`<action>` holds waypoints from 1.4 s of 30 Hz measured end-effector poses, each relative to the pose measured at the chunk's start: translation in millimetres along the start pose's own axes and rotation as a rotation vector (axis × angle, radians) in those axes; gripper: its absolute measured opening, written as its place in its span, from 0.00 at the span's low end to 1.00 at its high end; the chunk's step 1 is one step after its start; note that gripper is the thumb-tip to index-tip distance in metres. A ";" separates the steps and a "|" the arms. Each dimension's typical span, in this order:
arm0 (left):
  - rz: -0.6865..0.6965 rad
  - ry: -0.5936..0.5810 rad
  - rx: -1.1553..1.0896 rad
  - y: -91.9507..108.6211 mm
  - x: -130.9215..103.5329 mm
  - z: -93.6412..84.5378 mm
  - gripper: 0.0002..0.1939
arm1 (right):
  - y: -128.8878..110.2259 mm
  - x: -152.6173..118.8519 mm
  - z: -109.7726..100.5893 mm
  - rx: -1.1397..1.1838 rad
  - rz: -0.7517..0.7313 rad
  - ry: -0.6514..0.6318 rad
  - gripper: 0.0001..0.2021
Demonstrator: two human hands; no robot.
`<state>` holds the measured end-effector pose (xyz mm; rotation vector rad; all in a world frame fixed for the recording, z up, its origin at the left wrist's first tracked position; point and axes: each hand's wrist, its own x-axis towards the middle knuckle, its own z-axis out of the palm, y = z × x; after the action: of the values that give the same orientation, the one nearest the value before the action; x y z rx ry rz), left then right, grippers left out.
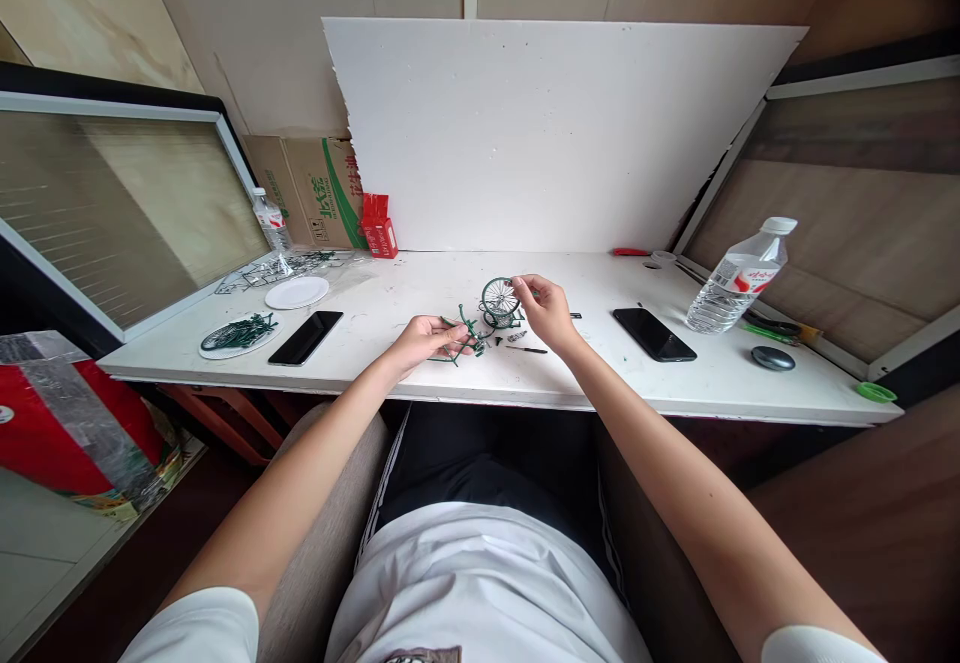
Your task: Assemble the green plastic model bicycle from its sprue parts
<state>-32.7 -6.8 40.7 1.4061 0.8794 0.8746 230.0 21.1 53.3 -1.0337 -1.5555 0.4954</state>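
In the head view, my left hand (426, 341) is closed round a thin dark-green model bicycle frame (468, 328), just above the front part of the table. My right hand (546, 309) pinches the rim of a small green spoked wheel (495, 297), which stands nearly upright to the right of the frame. Below that wheel are more green round parts (504, 320), partly overlapped by it. A thin black rod-like tool (526, 350) and several tiny loose parts (517, 336) lie on the table between my hands.
On the white table (390, 288) a phone (306, 338) and a plate of green pieces (238, 334) lie left, near a white plate (297, 292). Right are another phone (654, 334), a water bottle (739, 278) and a grey mouse-like object (773, 358). A white board (562, 133) stands behind.
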 end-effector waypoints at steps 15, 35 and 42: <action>-0.079 -0.112 -0.176 15.1 -5.4 13.2 0.20 | -33.4 -7.8 1.3 -0.047 -0.065 -0.107 0.28; 0.525 0.240 0.719 13.4 -10.1 -13.4 0.22 | -34.9 -8.6 2.7 0.115 0.082 -0.134 0.27; 0.749 0.261 1.034 0.4 -3.0 -8.8 0.20 | -34.9 -9.1 2.5 0.093 0.105 -0.177 0.23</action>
<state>-41.9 -5.7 41.2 2.6706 1.0743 1.2449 215.3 -4.2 74.6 -1.0261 -1.6226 0.7424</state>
